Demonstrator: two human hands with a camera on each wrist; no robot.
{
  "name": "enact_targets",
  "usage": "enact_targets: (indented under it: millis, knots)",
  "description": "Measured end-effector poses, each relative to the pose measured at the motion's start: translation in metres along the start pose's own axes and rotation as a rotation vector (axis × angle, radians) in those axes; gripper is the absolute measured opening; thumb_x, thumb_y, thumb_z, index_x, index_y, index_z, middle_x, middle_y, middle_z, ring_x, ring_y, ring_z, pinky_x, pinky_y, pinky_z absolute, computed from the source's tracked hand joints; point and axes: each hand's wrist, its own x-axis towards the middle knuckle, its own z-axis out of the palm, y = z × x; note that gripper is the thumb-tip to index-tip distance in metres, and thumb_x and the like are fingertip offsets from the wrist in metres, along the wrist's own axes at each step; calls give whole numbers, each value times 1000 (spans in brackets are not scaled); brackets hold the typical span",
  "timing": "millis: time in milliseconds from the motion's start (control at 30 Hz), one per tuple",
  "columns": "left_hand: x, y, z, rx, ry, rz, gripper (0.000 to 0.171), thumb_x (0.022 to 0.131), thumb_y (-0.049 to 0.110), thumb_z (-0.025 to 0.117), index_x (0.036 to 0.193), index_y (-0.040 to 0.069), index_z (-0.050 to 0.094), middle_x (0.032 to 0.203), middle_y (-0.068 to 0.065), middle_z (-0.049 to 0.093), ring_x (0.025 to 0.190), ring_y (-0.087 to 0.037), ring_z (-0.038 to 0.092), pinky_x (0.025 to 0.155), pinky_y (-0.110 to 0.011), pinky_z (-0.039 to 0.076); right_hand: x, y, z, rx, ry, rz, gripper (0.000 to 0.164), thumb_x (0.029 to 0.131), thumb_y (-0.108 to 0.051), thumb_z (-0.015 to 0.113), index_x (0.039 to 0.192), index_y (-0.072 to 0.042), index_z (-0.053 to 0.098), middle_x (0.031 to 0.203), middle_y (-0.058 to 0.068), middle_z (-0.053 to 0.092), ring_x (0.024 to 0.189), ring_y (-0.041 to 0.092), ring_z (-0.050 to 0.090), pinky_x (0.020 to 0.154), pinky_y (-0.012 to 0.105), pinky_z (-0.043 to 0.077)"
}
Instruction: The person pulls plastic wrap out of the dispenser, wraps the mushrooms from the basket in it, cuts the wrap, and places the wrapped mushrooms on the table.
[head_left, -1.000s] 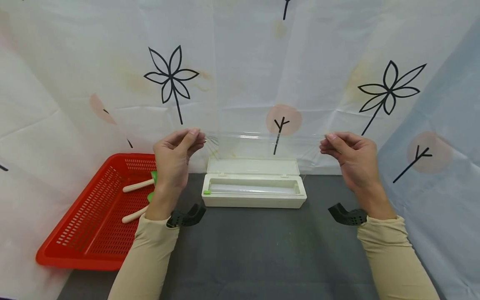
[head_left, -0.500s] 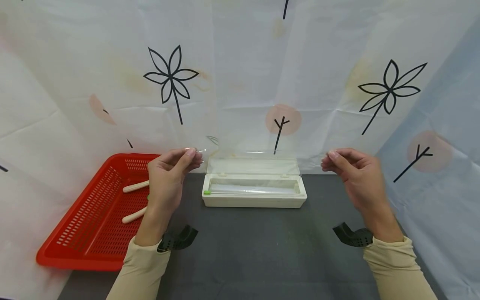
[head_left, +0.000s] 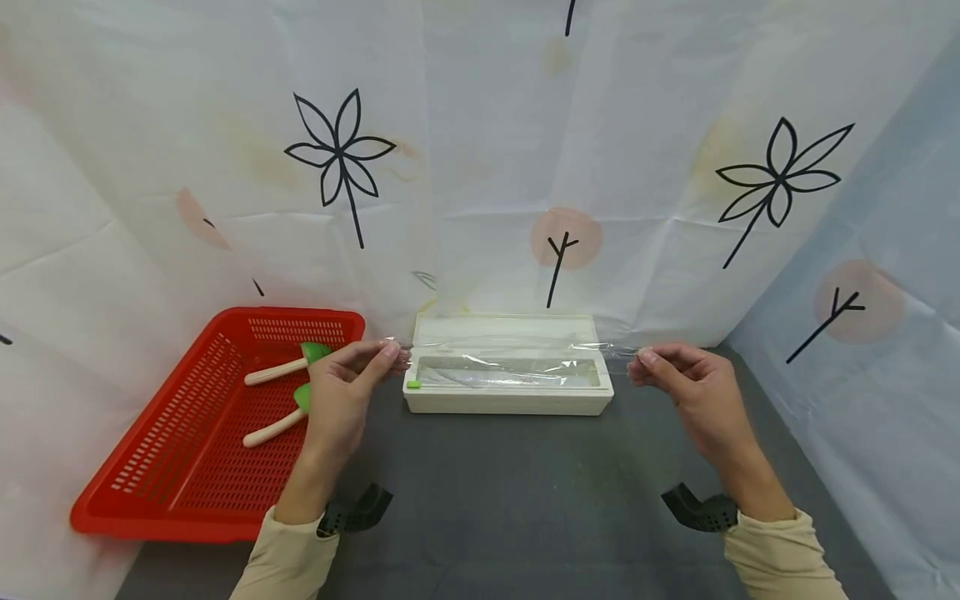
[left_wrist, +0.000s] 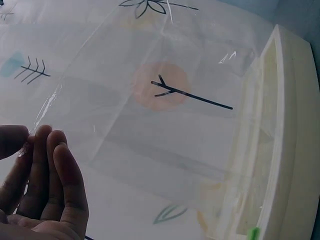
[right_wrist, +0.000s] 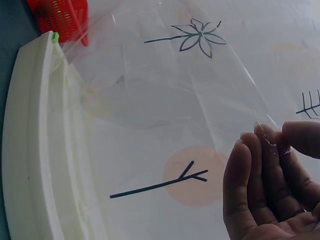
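Note:
A sheet of clear cling film [head_left: 517, 343] stretches between both hands, overlapping the dispenser in the head view. My left hand [head_left: 341, 396] pinches one corner between thumb and fingers, left of the box. The opposite corner is pinched by my right hand [head_left: 697, 387], to the box's right. The white cling film dispenser [head_left: 510, 404] stands with its lid [head_left: 506, 327] raised at the back and a small green slider [head_left: 413, 384] on its front left. In the left wrist view a shiny film edge [left_wrist: 47, 102] runs up from the fingertips; the right wrist view shows the film gathered there.
On the left a red plastic basket [head_left: 217, 525] contains two green-headed tools [head_left: 273, 429] with pale handles. A dark grey tabletop [head_left: 525, 500] lies in front of the dispenser. Behind rises a white cloth [head_left: 487, 125] printed with leaves, and it continues along the right side.
Both hands have come down, still pinching the cling film. The film has dropped from in front of the back cloth to the height of the dispenser's opening in the head view.

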Motion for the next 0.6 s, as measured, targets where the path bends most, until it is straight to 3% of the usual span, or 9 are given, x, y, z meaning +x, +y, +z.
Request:
enact_targets:
  millis: [367,600]
  knots:
    - [-14,-20,-8,93,-55,-43,20,95,-1,69,107,-16,68,89,-6,76,83,-17,73,80,-30,58,-16,21,-2,-145,-59,100,13,99,2,62,103,13,67,90,4,73,83,19,72,80,27,57]
    - [-22,-36,-14,127,-65,-137,20,94,0,70,106,-16,69,87,-6,75,80,-16,72,79,-30,59,-25,35,-3,-231,-105,190,26,101,-5,62,108,19,63,92,8,73,84,17,71,81,27,57]
